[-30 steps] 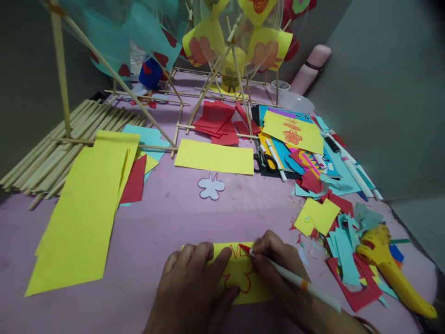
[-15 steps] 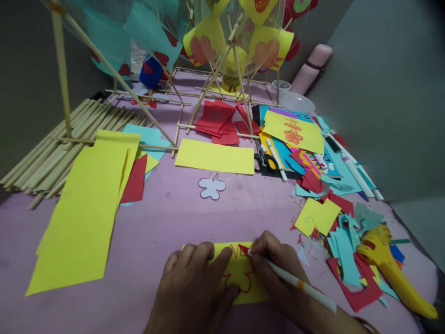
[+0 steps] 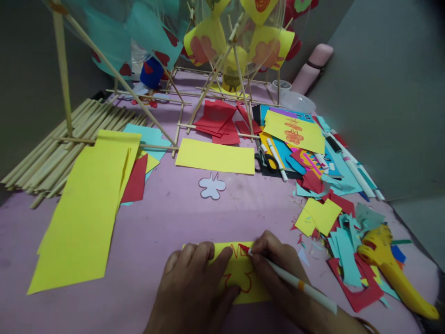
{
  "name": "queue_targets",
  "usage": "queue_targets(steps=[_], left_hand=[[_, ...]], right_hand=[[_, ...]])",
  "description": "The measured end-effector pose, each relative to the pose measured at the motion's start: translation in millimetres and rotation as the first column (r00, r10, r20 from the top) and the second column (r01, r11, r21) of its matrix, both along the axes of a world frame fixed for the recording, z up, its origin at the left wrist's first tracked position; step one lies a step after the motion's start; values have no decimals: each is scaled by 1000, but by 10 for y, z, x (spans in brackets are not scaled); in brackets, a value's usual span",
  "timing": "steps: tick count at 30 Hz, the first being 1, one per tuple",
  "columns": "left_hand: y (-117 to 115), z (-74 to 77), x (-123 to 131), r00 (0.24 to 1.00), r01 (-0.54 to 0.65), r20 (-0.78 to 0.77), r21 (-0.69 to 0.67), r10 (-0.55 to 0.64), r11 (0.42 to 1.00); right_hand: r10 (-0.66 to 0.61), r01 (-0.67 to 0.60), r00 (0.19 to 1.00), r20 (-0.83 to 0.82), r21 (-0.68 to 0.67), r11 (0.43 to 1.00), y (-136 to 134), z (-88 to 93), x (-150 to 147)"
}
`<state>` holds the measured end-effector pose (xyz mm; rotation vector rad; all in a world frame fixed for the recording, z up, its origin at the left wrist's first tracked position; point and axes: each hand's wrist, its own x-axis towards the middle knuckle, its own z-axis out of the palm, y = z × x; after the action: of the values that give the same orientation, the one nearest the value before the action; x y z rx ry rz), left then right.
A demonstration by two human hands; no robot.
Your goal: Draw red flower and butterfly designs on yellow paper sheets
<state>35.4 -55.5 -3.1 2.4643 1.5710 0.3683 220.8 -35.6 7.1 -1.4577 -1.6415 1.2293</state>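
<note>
A yellow paper strip (image 3: 243, 296) lies flat near the front edge of the table, with red outline marks on it. My left hand (image 3: 196, 283) rests on its left part, fingers spread and holding nothing. Pinched in my right hand (image 3: 278, 262) is a white marker (image 3: 299, 284) with an orange band; its red tip touches the paper near the top edge. A white butterfly cutout (image 3: 212, 187) lies farther back, below a blank yellow strip (image 3: 215, 157).
Stick frames (image 3: 181, 125) stand at the back, with a bundle of sticks (image 3: 76, 144) and yellow sheets (image 3: 83, 208) at left. Scissors (image 3: 266, 162), paper scraps (image 3: 318, 215) and a yellow glue gun (image 3: 392, 269) lie at right. A pink bottle (image 3: 312, 67) is behind.
</note>
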Motion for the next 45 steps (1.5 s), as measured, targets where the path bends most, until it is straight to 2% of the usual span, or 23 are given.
queue_targets(steps=[26,36,45], left_hand=[[3,-10,3,1000,4,-3,2,-4,1000],[5,2,6,1000,-3,-30,-2,3,1000],[20,-52,-29,1000,26,-5,54,-26,998]], right_hand=[[42,-44,993,106,20,999,6,18,10],[61,-65,995,76,54,996,3,6,13],[105,-109,993,46,96,989,25,6,18]])
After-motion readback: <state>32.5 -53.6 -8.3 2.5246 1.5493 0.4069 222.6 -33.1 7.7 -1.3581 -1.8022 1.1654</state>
